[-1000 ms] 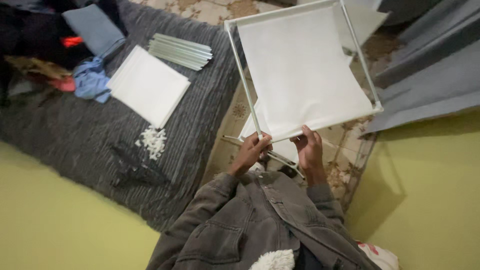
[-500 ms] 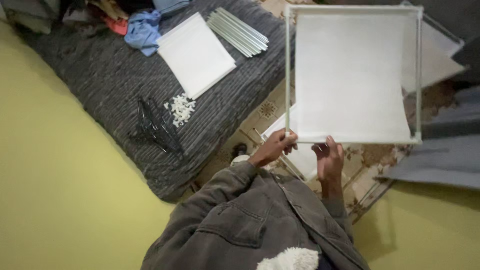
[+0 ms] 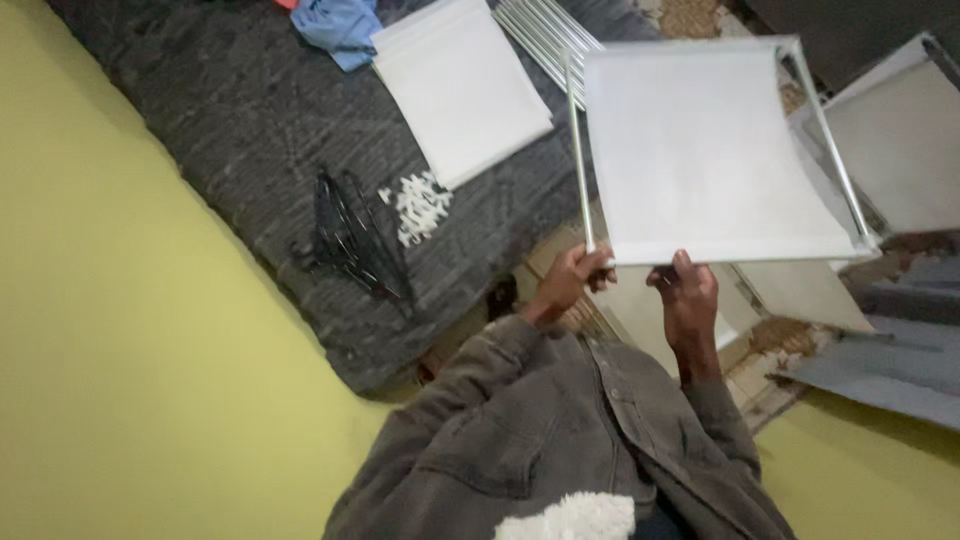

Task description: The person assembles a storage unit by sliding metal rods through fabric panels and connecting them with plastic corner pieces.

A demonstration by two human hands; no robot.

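**Between both hands: a white fabric shelf on a tube frame**

Up at one o'clock from the grey jacket sleeves, I see the white fabric shelf panel (image 3: pixel 705 150) stretched across a thin white tube frame (image 3: pixel 578 150), raised off the floor and tilted toward the camera. My left hand (image 3: pixel 575 280) is clenched around the frame's near-left corner, right where the upright tube meets the panel's lower edge. My right hand (image 3: pixel 685 290) grips that same lower edge a little farther along, fingers (image 3: pixel 680 265) curled up over the hem; the two hands are near each other but not touching.

At eleven o'clock lies a dark grey woven rug (image 3: pixel 250 130). On it rests a second flat white panel (image 3: pixel 460 85), with a blue cloth (image 3: pixel 340 22) just beside its far-left corner. A bundle of white tubes (image 3: pixel 545 30) lies at twelve o'clock, partly behind the held frame. Near the flat panel's near corner sits a small heap of white plastic connectors (image 3: pixel 420 205), and just beside that, toward nine o'clock, a cluster of black wire pieces (image 3: pixel 350 240) whose exact kind I cannot tell.

At two o'clock, another white framed panel (image 3: pixel 900 150) stands behind the held one. Yellow-green flooring (image 3: pixel 120 350) fills the lower left.
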